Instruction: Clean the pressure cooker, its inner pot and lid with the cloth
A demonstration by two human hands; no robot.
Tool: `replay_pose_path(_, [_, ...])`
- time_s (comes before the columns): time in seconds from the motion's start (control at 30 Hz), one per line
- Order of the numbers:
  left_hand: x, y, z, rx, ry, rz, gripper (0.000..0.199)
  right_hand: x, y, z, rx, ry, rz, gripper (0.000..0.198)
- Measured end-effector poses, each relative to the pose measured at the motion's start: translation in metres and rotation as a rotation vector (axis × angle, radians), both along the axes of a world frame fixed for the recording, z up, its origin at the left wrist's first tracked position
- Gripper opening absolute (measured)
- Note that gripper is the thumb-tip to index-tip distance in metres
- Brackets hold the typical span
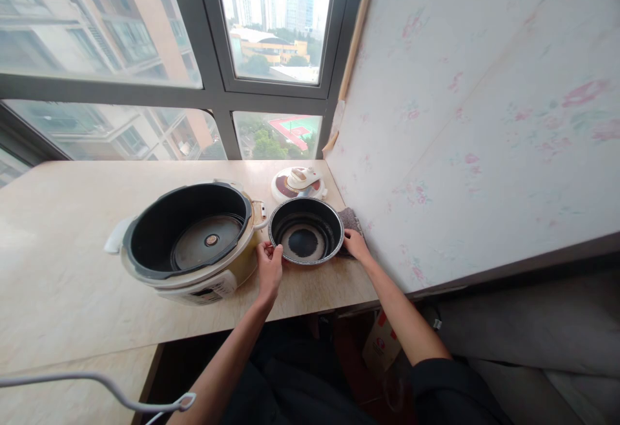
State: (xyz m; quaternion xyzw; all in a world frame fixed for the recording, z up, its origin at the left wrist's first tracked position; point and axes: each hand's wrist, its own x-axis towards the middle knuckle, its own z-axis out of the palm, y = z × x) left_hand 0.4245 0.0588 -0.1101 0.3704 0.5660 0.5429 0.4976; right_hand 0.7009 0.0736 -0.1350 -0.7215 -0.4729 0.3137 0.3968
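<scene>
Head view. We find the inner pot (304,241) at the near right of the tabletop (58,244), mouth up, just right of the open cooker (191,244); we cannot tell whether its base is resting or slightly raised. The left hand (269,263) appears to pinch the left rim between thumb and bunched fingers; the right hand (356,244) grips the right rim, its fingertips partly hidden.

Handling, our estimate: thin-walled, stiff metal, moderately light, not fragile, though the dark coating could be slick and looks worn at the bottom. We judge the rim the best hold, at opposite sides as here, keeping the pot level.

Edges and room: the lid (298,183) sits close behind on the far side; the grey-brown cloth (349,218) and the flowered wall (460,121) crowd the right. The near tabletop edge runs just in front. To the left, the cooker's side handle is close to the rim. We note most freedom upward.
</scene>
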Motion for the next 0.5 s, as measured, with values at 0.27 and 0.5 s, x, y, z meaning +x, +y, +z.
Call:
replay_pose_path(0.27, [-0.011, -0.035, 0.017, -0.189, -0.164, -0.124, 0.041, 0.003, -0.018, 0.002, -0.010, -0.025, -0.082, 0.021])
replay_pose_path(0.5, [-0.018, -0.083, 0.033, -0.230, -0.148, -0.462, 0.041, 0.007, -0.069, -0.004, -0.012, 0.244, -0.215, 0.030])
